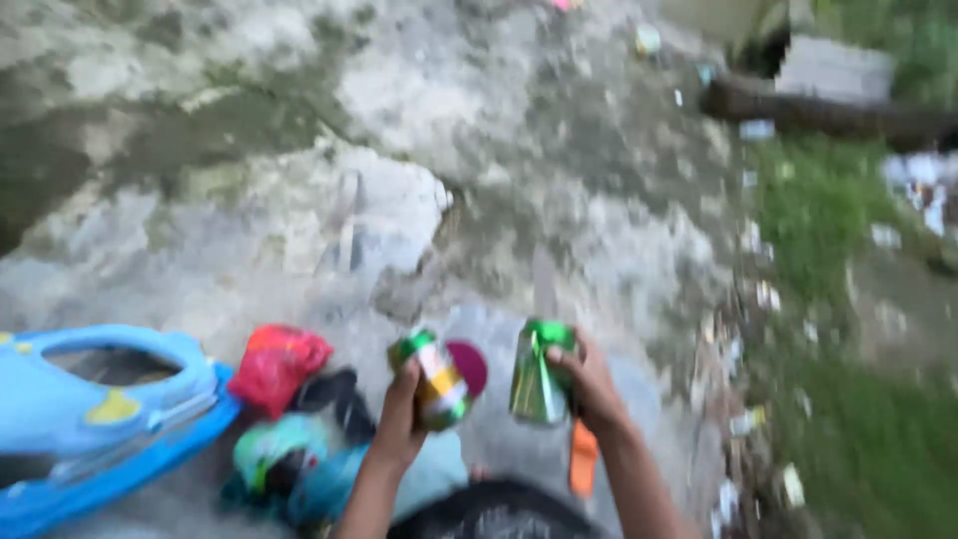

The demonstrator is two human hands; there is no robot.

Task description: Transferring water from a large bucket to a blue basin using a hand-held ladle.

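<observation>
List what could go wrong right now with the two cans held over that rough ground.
1. The left hand grips its green and yellow can only from one side, tilted, so it might slip and fall onto the stony ground.
2. The right hand holds a dented green can; a creased edge may nick the fingers.
3. The red bag and blue plastic toy lie close by, easy to trip on.

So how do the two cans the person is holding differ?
The can in the left hand, the left can, is green with yellow and white bands and tilts sideways; the can in the right hand, the right can, is mostly plain green and stands nearly upright. The right can also looks dented. Both are small metal drink cans held over the concrete ground.
</observation>
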